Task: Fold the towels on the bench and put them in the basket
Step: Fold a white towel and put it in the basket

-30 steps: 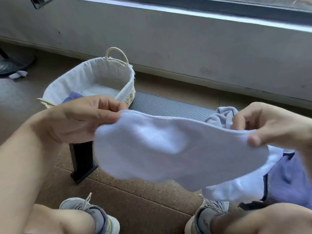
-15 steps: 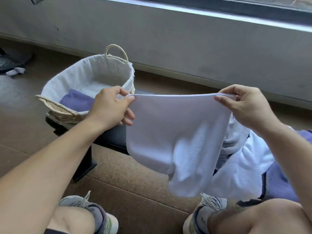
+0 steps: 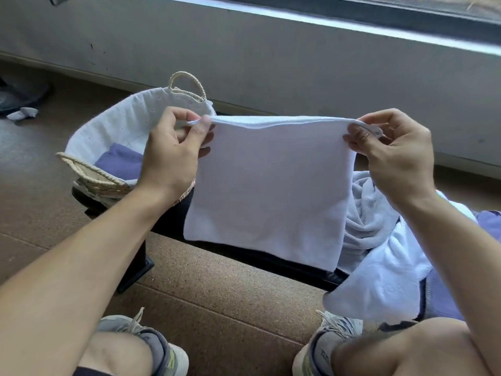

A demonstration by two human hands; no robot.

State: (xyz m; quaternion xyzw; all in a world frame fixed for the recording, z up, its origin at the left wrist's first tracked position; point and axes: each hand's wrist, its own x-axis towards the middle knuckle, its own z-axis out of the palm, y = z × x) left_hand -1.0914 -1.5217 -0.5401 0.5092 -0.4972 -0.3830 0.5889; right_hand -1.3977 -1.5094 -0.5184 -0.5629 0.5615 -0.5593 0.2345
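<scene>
- Head view, looking down over the knees: the person holds a white towel up in the air in front of the black bench, so it hangs flat like a small curtain.
- The left hand pinches the top left corner between thumb and curled fingers; the right hand pinches the top right corner the same way. Both are clamped on the cloth.
- The top edge seems to show 2 layers, so I judge it is already doubled once, though the hem is too fine to be sure.
- The basket sits on the left end of the bench, just beside the left hand, with 1 purple folded towel lying inside.
- A heap of unfolded towels, grey, white and purple, waits at the right, partly spilling over the bench edge.
- The step in hand looks like squaring up this towel mid-fold. Next it calls for bringing the 2 corners together to halve it again, keeping the edges matched, then carrying it left and laying it on the purple one.
</scene>
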